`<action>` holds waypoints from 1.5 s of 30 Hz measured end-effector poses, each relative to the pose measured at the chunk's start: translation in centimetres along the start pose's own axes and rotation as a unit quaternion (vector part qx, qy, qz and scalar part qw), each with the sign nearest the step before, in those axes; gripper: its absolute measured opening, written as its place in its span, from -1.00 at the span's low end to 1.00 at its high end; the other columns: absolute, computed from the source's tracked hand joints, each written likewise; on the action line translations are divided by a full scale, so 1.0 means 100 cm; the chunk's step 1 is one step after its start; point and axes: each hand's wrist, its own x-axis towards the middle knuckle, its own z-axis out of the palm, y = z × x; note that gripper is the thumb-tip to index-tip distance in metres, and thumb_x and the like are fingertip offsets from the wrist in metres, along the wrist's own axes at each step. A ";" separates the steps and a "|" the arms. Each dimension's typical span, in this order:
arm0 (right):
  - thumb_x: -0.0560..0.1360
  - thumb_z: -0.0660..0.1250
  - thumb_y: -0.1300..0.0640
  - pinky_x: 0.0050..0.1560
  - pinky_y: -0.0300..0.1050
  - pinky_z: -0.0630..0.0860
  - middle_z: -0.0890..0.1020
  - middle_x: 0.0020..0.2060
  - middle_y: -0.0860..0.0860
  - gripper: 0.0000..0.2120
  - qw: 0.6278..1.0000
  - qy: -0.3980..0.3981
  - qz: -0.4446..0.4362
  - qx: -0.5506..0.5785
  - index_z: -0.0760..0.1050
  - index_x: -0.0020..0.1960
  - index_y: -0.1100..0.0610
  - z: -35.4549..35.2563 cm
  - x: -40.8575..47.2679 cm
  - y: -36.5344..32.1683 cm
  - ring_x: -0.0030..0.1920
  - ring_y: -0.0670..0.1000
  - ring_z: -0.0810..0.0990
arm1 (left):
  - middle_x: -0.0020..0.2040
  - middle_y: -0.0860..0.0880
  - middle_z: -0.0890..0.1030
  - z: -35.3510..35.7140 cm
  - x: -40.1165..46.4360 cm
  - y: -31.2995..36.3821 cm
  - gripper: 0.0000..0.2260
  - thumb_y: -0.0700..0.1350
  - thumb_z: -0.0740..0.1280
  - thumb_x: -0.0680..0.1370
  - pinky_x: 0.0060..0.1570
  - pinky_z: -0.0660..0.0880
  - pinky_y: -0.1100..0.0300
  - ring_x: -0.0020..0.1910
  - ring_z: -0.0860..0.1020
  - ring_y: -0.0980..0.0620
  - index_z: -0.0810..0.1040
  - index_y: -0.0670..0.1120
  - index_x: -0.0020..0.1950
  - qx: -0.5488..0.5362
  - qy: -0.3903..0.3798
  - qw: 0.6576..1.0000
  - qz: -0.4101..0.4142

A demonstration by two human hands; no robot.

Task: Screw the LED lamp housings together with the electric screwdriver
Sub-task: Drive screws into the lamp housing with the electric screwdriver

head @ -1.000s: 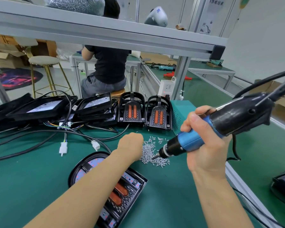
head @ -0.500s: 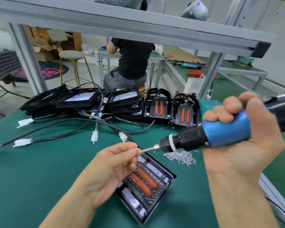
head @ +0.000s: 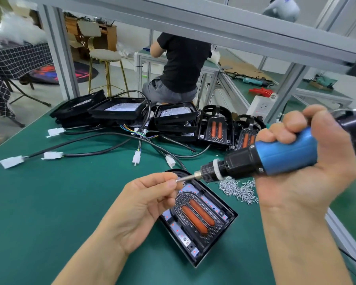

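Note:
My right hand [head: 308, 165] grips the blue and black electric screwdriver [head: 271, 159], held level with its bit pointing left. At the bit's tip, my left hand [head: 144, 202] pinches a small screw [head: 176, 181] between thumb and fingertips. Both hands hover above a black LED lamp housing [head: 199, 219] with two orange strips, which lies flat on the green mat. A heap of loose silver screws [head: 238, 190] sits just right of the housing.
Several more black lamp housings [head: 173, 118] and cables with white connectors [head: 51, 155] crowd the back of the bench. A person in a black shirt [head: 183, 64] sits beyond. An aluminium frame bar [head: 214, 27] runs overhead. The bench's metal edge [head: 341, 229] is at the right.
My left hand left the screw heap, lifted and brought a screw to the bit tip. The screwdriver swung level over the housing. My view shifted closer and to the left.

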 end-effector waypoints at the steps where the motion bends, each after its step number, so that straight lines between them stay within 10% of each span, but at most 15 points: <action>1: 0.43 0.17 0.19 -0.33 -0.25 0.42 0.51 -0.43 -0.07 -0.97 1.000 -0.003 0.001 0.000 0.38 -0.16 0.11 0.000 0.000 0.001 -0.47 -0.13 0.43 | -0.32 -0.14 0.64 -0.001 0.001 -0.001 -0.88 -0.25 0.42 0.22 -0.42 0.52 0.31 -0.45 0.52 0.10 0.70 -0.16 -0.29 0.004 0.003 1.000 0.005; 37: 0.33 0.27 0.28 -0.34 -0.25 0.41 0.46 -0.45 -0.06 -0.86 0.997 0.039 0.066 -0.016 0.38 -0.20 0.08 -0.021 -0.016 0.051 -0.47 -0.11 0.40 | -0.39 -0.02 0.63 -0.045 0.015 -0.010 -0.80 -0.37 0.44 0.39 -0.38 0.45 0.37 -0.44 0.48 0.14 0.69 -0.08 -0.29 0.234 0.114 0.958 0.119; 45: 0.25 0.37 0.26 -0.32 -0.19 0.41 0.46 -0.36 0.00 -0.83 0.995 -0.020 0.048 -0.083 0.52 -0.26 0.01 -0.023 -0.025 0.063 -0.46 -0.04 0.42 | -0.34 0.13 0.64 -0.048 0.012 -0.023 -0.79 -0.25 0.45 0.43 -0.27 0.38 0.40 -0.42 0.46 0.27 0.66 0.08 -0.25 0.394 0.196 0.878 0.190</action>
